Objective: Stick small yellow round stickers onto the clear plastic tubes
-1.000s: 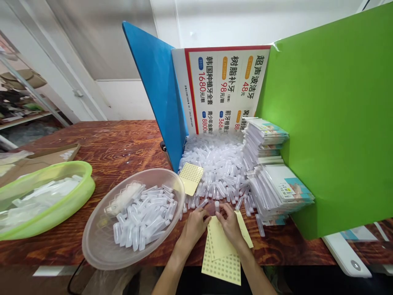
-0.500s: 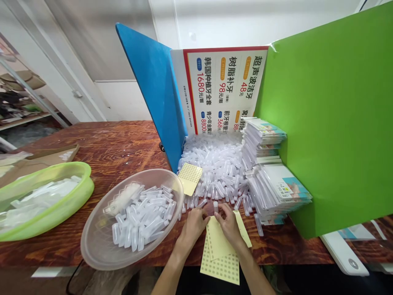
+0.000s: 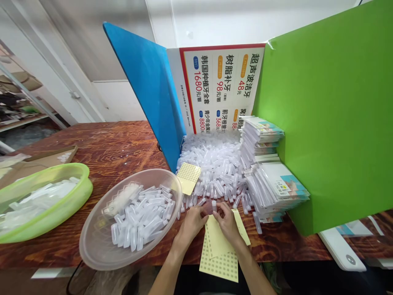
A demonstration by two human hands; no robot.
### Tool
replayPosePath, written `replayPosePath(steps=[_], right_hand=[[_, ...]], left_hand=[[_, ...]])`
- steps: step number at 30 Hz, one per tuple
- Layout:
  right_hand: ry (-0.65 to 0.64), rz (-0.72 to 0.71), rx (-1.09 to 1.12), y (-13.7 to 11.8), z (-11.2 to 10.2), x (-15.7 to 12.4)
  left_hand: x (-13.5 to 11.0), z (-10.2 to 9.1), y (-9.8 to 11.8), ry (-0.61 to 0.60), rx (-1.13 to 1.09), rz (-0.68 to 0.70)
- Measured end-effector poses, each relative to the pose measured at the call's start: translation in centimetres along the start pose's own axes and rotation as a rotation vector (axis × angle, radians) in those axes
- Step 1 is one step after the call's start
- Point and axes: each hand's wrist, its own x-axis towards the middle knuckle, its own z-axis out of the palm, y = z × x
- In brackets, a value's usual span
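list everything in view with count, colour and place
wall: one, white, background
table: one, brown, foreground
clear basin: one, translucent, left foreground
green basin: one, lime, far left
cardboard tray: one, brown, behind green basin
blue panel: one, blue, centre left
green panel: one, green, right
printed sign: one, white, between panels
tubes: many, whitish, before sign and in clear basin
card stacks: two, white, by green panel
dotted sheets: several, yellow, near tubes
flat object: one, white, lower right
right hand: one, bare, pinching one tube
left hand: one, bare, near that tube
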Motion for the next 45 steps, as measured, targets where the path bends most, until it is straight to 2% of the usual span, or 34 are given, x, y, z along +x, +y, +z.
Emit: replayPosePath(steps=[10,15,24,29,34,42,45], right_hand=[[-0.022,0.008,0.007,-0.2,-0.1,0.0],[-0.023,0.005,0.003,-0.5,-0.2,0.0],[-0.006,0.006,-0.009,-0.7,-0.2,0.0],[-0.010,0.000,-0.014,-0.6,-0.2,0.0],[-0.013,0.003,-0.023,-0.3,-0.1,0.0],[-0.003,-0.010,-0.039,0.5,0.0,-0.1],[-0.011,0.000,-0.043,0.8,0.0,-0.1]], left_hand=[[-0.4,-0.6,0.3,-0.004,-0.029,0.014],[-0.3,-0.3,0.0,-0.024,0.044,-0.022],[-0.4,-0.5,0.2,-0.098,0.231,0.064],[-0.7,-0.4,0.1,-0.092,0.251,0.112],[-0.8,0.1,0.6,-0.082,0.371,0.073],[-1.4,0.6,0.7,-0.101,0.398,0.144],[-1.5,0.8,0.3,-0.058,0.374,0.145]])
